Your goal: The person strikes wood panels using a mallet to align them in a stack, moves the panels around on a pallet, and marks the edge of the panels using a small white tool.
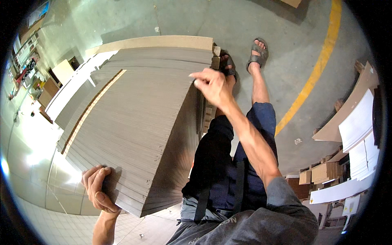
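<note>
A large stack of thin grey cardboard-like sheets (134, 110) stands in front of me and to the left, its packed edges showing as fine lines. My left hand (98, 188) grips its near left corner, fingertips on the upper face and thumb along the edge. Close to the far right corner is my right hand (213, 86), its fingers curled and the thumb and forefinger tips close together. Whether anything sits between those tips is too small to tell. A narrow tan strip (93, 109) shows in a long gap on the stack's left part.
A tan board (155, 42) borders the stack's far end. My sandalled feet (258, 53) stand on the grey floor beside it. A yellow floor line (308, 87) curves past on the right. Farther right are white sheets (359, 122) and brown cartons (326, 172).
</note>
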A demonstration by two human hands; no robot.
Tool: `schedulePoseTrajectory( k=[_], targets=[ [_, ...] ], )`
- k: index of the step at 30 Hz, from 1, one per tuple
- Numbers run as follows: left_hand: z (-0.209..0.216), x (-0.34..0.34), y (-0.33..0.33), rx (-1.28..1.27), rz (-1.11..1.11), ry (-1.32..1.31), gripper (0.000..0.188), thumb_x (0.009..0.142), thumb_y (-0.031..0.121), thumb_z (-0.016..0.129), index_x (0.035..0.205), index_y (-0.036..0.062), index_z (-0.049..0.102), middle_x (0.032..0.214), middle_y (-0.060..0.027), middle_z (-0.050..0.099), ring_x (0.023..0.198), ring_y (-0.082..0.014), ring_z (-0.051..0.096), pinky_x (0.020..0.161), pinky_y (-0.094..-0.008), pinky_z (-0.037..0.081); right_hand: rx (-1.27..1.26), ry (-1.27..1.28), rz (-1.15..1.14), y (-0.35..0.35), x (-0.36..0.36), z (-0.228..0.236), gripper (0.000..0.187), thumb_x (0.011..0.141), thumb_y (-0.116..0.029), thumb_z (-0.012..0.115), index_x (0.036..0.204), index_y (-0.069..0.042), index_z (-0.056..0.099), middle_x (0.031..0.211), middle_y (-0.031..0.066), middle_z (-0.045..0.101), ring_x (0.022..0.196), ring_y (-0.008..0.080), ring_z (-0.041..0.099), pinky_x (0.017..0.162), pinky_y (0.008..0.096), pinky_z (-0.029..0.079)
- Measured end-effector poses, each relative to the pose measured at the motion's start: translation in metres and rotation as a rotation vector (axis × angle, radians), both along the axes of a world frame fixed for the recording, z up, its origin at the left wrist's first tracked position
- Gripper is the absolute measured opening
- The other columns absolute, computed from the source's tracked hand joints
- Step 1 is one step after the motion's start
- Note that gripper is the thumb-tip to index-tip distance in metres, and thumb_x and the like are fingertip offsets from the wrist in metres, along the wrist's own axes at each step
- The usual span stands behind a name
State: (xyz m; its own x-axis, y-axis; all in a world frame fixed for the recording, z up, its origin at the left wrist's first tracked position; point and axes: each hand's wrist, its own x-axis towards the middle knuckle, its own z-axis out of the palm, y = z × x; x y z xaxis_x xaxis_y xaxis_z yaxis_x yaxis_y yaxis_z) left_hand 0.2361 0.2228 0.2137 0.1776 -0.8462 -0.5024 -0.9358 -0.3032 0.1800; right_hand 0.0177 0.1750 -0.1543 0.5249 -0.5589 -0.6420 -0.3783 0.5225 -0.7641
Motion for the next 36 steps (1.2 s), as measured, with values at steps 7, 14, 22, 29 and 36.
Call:
schedulePoseTrajectory(
  k=[7,14,22,29,36],
  targets=[
    [-0.005,-0.005,-0.008,-0.014,0.000,-0.013,0.055,0.108,0.036,0.022,0.109,0.0020,0.065,0.089,-0.0110,0.068,0.092,-0.0298,0.062,0.088,-0.0471,0.044,-0.005,0.029,-0.368,0.027,-0.009,-0.008,0.025,0.086,-0.002,0.067,0.110,-0.003,0.074,0.089,0.0084,0.069,0.075,0.0167,0.063,0.070,0.0293,0.052],
    [-0.002,-0.005,-0.001,-0.040,0.029,-0.033,0.057,0.107,0.038,0.021,0.108,0.0021,0.065,0.088,-0.0103,0.068,0.093,-0.0294,0.062,0.093,-0.0472,0.041,-0.043,0.125,-0.281,0.038,0.004,0.007,0.030,0.086,0.001,0.067,0.116,-0.002,0.072,0.082,0.0083,0.064,0.070,0.0162,0.059,0.065,0.0281,0.050],
    [-0.003,-0.007,0.002,-0.073,0.052,-0.012,0.054,0.107,0.034,0.022,0.107,0.0026,0.066,0.087,-0.0097,0.068,0.093,-0.0286,0.062,0.092,-0.0465,0.041,-0.087,0.007,-0.288,0.019,-0.003,0.036,0.024,0.089,-0.005,0.066,0.112,-0.002,0.073,0.082,0.0096,0.065,0.071,0.0177,0.060,0.065,0.0314,0.051],
    [0.000,-0.005,0.002,-0.058,0.009,-0.025,0.054,0.107,0.033,0.023,0.108,0.0022,0.066,0.086,-0.0103,0.068,0.092,-0.0285,0.062,0.091,-0.0458,0.042,-0.044,-0.080,-0.069,0.006,-0.002,0.046,0.025,0.088,-0.002,0.065,0.111,-0.002,0.073,0.082,0.0109,0.063,0.068,0.0199,0.058,0.062,0.0339,0.048],
    [-0.008,-0.005,-0.004,-0.143,-0.024,0.002,0.052,0.107,0.031,0.025,0.105,0.0018,0.068,0.083,-0.0110,0.068,0.089,-0.0275,0.064,0.089,-0.0446,0.043,-0.116,-0.035,-0.065,-0.008,0.000,0.027,0.022,0.087,0.000,0.062,0.107,0.001,0.073,0.083,0.0149,0.063,0.069,0.0241,0.061,0.064,0.0375,0.051]
  ],
)
